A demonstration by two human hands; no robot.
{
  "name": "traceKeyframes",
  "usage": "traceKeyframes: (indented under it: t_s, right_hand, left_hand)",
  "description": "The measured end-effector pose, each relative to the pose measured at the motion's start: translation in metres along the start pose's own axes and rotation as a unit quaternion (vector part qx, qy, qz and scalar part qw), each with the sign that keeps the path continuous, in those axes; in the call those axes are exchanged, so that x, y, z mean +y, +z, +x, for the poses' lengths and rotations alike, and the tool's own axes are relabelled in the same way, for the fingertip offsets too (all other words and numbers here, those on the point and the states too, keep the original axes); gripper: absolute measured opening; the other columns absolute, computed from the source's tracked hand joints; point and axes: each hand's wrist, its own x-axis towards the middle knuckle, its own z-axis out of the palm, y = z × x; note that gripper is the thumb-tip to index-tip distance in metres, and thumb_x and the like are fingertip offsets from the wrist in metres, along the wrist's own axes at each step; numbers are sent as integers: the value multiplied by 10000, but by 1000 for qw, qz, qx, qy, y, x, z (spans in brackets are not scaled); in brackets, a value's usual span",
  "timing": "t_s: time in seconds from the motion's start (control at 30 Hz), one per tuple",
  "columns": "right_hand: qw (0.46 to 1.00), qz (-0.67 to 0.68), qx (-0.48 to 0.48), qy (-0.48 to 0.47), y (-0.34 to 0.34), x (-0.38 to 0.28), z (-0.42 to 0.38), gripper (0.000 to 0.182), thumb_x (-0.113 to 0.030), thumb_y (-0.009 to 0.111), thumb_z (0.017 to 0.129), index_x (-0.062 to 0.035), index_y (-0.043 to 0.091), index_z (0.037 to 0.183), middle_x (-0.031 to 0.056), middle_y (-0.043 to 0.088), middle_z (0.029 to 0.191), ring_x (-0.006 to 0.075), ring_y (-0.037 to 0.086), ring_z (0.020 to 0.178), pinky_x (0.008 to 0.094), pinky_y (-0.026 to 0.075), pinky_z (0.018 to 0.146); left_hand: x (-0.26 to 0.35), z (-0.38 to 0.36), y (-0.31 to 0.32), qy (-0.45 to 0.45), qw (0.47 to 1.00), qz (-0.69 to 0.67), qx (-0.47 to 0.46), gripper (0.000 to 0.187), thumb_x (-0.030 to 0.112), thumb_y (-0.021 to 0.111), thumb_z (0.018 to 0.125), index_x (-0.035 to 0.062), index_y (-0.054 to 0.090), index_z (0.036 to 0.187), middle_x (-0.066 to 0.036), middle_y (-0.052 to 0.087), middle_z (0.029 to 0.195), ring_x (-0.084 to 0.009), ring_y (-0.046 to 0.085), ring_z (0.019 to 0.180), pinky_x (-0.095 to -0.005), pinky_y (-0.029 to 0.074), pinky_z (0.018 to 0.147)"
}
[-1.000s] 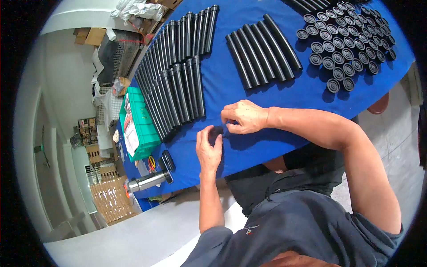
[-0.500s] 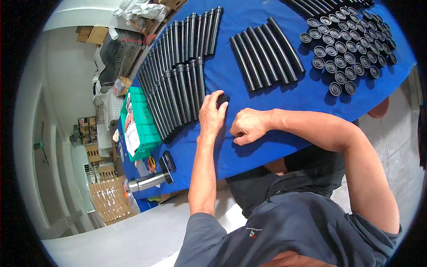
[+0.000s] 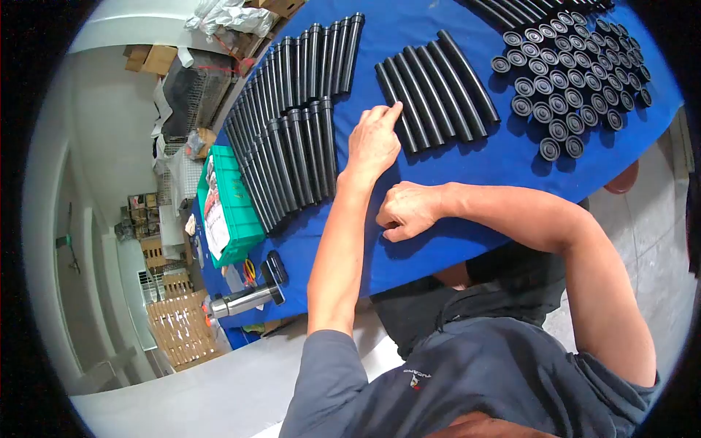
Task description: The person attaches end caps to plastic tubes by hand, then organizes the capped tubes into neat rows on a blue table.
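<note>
Six or so, that is several, plain black tubes lie side by side on the blue cloth. My left hand is over the near left of this row, palm down. Its index fingertip rests on the leftmost tube, and the thumb and other fingers are partly hidden underneath. Below it, my right hand rests on the cloth with fingers curled closed. Whatever those fingers hold, if anything, is hidden. Many black tubes with collared ends lie in overlapping rows to the left of my left hand.
Round black caps are grouped at the right on the blue cloth. More black tubes lie at the far edge. A green crate holds papers at the left, near a metal-and-black device and yellow-handled scissors.
My left hand has moved away from me and right, from the cloth onto the leftmost tube. The dark piece by its fingers no longer shows. My right hand has stayed put.
</note>
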Motion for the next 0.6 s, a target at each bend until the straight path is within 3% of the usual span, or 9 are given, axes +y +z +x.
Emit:
traceKeyframes:
  t_s: [0.1,0.2,0.23,0.33,0.37,0.47,0.5,0.6]
  right_hand:
    - [1000,0,5,-2,1,2,0,299,-302,626,798,-17,661,714,210,657,689,430,654,709,536,510,662]
    - [1000,-3,2,1,3,3,1,292,-294,625,795,-14,662,722,217,656,692,432,653,705,537,509,664]
    - [1000,-3,1,4,2,2,1,291,-292,624,795,-12,662,724,220,655,693,434,652,702,539,509,663]
    - [1000,0,2,1,3,3,2,293,-288,622,795,-7,660,726,226,654,694,437,651,700,544,506,663]
    - [1000,2,4,-1,4,4,2,294,-287,621,795,-5,659,726,228,654,695,438,651,700,546,506,664]
    - [1000,-12,-5,7,1,2,2,295,-288,618,797,-4,657,727,230,656,704,436,652,704,546,504,667]
    - [1000,-7,-2,6,1,2,2,293,-286,618,798,-4,656,727,230,655,702,436,652,704,545,504,667]
    - [1000,6,15,2,0,4,1,289,-281,622,801,-3,653,729,229,654,698,435,651,700,541,505,668]
  left_hand:
    - [-6,5,-2,-1,1000,27,-1,393,85,579,867,64,684,1245,-152,699,1170,-345,646,1118,-460,540,936]
    - [-3,19,-14,-150,984,-10,-94,385,239,633,906,19,691,1218,-193,723,1103,-362,689,1060,-455,538,936]
    - [-8,23,-13,-169,981,-40,-82,515,381,704,857,-5,667,1196,-241,728,1059,-395,704,1038,-473,544,923]
    - [-2,34,-7,-218,974,0,-55,484,316,724,823,-10,606,1160,-282,717,1040,-463,693,1013,-533,547,911]
    - [-3,38,-3,-220,974,-13,-54,582,332,749,783,-21,528,1189,-327,700,1029,-491,684,1016,-543,540,925]
    - [-1,47,8,-247,967,-26,-57,633,273,720,777,-26,463,1272,-345,690,1054,-498,679,1030,-548,530,950]
    - [3,47,7,-253,966,-29,-45,715,258,690,784,14,436,1406,-338,694,1053,-505,672,1041,-543,525,962]
    - [3,40,-11,-230,973,-16,13,761,264,655,803,97,426,1509,-300,719,939,-480,700,967,-535,543,908]
